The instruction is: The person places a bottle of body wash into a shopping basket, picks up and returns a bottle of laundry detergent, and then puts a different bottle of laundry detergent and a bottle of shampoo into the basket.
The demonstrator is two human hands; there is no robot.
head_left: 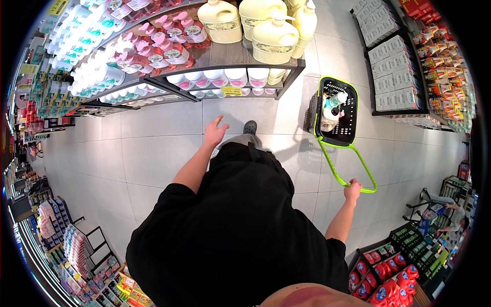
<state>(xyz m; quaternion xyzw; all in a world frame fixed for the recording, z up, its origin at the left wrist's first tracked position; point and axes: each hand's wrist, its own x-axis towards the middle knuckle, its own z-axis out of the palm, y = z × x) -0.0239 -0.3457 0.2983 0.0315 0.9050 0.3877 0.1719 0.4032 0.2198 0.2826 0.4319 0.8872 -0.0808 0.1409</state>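
Note:
My right hand point(353, 190) is closed around the bright green handle point(331, 162) of a black shopping basket point(346, 134) on the floor. Inside the basket lie a few bottles, among them a cream-coloured bottle point(329, 121) and a white one with a teal label point(336, 99). My left hand point(216, 131) is held out at the left of my body with its fingers apart and nothing in it. In front of that hand stands a shelf point(225, 54) with pink pump bottles point(174, 50) and large cream jugs point(219, 21).
White tubs point(237, 77) fill the lower shelf, with a yellow price tag point(231, 91) on its edge. Stacked white boxes point(394, 71) stand at the right. Red bottles point(391, 291) are at the lower right, near another person point(455, 217) with a cart. Pale tiles point(163, 158) cover the floor.

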